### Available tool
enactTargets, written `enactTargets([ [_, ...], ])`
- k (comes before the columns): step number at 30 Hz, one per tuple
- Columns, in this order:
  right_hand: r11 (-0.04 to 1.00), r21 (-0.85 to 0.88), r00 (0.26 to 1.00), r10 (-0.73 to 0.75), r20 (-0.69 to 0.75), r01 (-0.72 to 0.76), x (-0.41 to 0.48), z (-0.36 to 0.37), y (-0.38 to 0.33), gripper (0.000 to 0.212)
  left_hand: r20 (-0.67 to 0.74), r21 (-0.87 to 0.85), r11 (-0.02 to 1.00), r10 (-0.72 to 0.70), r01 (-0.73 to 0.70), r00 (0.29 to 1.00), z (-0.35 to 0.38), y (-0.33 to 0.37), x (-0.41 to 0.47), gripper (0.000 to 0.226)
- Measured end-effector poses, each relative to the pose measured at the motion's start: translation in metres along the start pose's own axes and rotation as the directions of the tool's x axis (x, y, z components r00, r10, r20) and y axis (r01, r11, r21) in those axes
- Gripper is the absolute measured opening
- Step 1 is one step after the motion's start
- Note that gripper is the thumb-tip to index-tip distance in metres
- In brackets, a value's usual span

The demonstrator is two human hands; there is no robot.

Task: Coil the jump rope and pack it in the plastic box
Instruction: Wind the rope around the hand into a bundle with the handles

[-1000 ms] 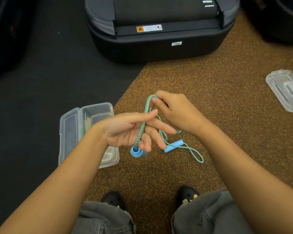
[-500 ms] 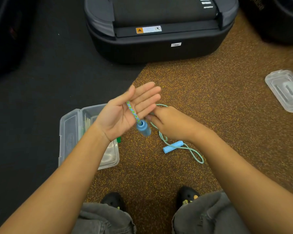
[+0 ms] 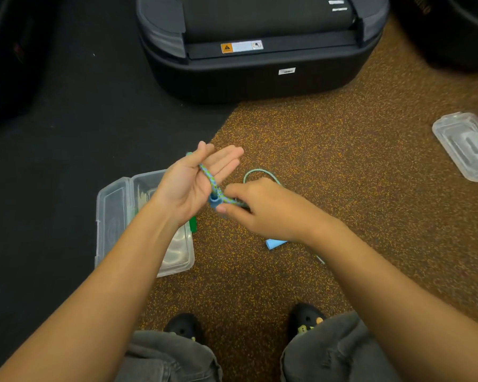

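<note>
Head view: blue-green braided jump rope (image 3: 210, 180) crosses left palm (image 3: 189, 186)

Speckled brown floor (image 3: 342, 166), black mat (image 3: 66, 133)

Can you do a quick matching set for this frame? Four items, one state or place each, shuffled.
Items:
1. left hand
2. right hand
3. loose blue handle
4. clear plastic box

States/places:
A. lid open, lying on the floor under the left forearm
B. palm up, fingers extended, patterned rope lying across it
C. on the brown speckled floor, partly hidden by the right wrist
D. pinching the rope next to the other blue handle

Pairs: 1-B, 2-D, 3-C, 4-A
</note>
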State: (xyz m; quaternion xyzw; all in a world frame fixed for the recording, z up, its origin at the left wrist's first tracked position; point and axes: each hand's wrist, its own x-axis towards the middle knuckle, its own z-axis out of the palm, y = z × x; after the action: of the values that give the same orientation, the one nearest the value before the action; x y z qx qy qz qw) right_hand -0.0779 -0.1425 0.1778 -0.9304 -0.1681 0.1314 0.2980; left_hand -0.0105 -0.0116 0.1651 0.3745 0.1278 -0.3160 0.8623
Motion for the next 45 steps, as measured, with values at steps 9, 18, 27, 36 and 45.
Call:
enactTargets([
  [9,0.996,0.091,0.967,0.045,-0.25,-0.023,0.001,-0.025,0.019,0.021,0.174,0.692,0.697,-0.411,0.186,0.895,0.013,-0.009,-0.016,0.065],
  [18,0.961,0.247,0.951,0.189,-0.244,-0.128,0.002,-0.022,0.026,0.032,0.401,0.682,0.729,-0.447,0.065,0.8,0.005,-0.001,-0.019,0.057],
  [27,0.987,0.104,0.985,0.13,-0.113,-0.118,0.004,0.001,0.013,0.028,0.495,0.096,0.988,-0.152,0.121,0.856,0.003,0.006,-0.012,0.042],
  [36,0.997,-0.067,0.998,0.03,-0.061,-0.034,-0.002,0.0,0.006,0.016,0.149,0.288,0.957,-0.013,-0.031,0.989,0.002,0.0,-0.002,0.04],
  [45,1.0,0.012,0.98,0.01,-0.2,-0.008,-0.001,-0.024,0.018,0.024,0.206,0.851,0.525,-0.34,0.003,0.918,0.012,-0.004,-0.015,0.082],
])
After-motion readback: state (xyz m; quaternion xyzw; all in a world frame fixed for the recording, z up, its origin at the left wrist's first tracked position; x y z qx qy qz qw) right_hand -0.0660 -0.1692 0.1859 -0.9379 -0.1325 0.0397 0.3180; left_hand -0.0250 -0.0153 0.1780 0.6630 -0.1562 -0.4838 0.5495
